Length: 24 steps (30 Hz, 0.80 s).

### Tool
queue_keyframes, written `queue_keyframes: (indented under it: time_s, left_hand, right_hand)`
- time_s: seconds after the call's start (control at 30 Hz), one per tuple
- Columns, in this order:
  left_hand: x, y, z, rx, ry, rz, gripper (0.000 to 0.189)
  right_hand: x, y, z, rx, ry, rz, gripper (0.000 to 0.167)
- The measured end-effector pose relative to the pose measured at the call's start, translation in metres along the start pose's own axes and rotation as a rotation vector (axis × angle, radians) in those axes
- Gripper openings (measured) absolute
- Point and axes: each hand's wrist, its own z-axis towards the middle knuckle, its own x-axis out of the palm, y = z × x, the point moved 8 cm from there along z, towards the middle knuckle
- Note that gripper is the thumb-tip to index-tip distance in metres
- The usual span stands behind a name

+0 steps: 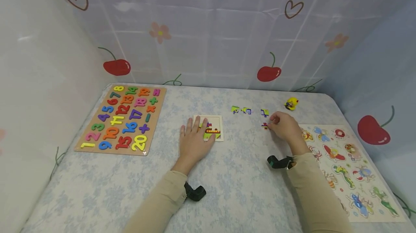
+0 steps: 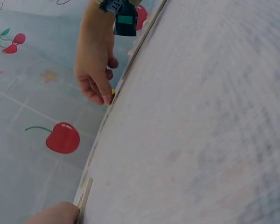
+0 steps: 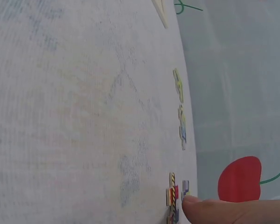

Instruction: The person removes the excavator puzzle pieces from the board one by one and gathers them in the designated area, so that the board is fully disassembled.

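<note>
My left hand (image 1: 195,143) lies with straight fingers across a small square puzzle board (image 1: 219,120). Pieces with a yellow, red and green picture (image 1: 212,132) show in the board beside the fingers. Further right, my right hand (image 1: 284,126) pinches the edge of a small red-and-dark striped puzzle piece (image 1: 264,126) between thumb and fingertips, low at the tabletop. In the right wrist view, the thumb (image 3: 210,210) is right at this striped piece (image 3: 171,198). Just behind it lies a green-and-purple puzzle piece (image 1: 264,113).
Two more puzzle pieces, a green one (image 1: 235,109) and a blue-yellow one (image 1: 247,111), lie behind. A number board (image 1: 152,117) stands at left. An insect picture board (image 1: 367,204) lies under the right forearm's side. A yellow toy figure (image 1: 291,103) sits at the back right.
</note>
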Motion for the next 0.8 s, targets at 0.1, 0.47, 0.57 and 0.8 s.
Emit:
queue_keyframes:
  time_s: [0.1,0.47,0.57,0.8]
  left_hand:
    - [0.0,0.0,0.0,0.004,-0.008,0.003,0.074]
    - [-0.003,0.009,-0.004,-0.059,-0.011,0.005,0.073]
    - [-0.005,0.012,-0.005,-0.068,-0.005,0.014,0.071]
    - [-0.006,0.015,-0.005,-0.074,-0.009,0.018,0.071]
  right_hand:
    - [0.004,0.008,0.001,-0.037,-0.014,0.03,0.027]
    - [0.031,0.063,0.001,-0.19,0.004,0.148,0.027]
    - [0.039,0.081,0.0,-0.225,0.018,0.158,0.027]
    - [0.066,0.124,0.002,-0.29,0.097,0.151,0.03]
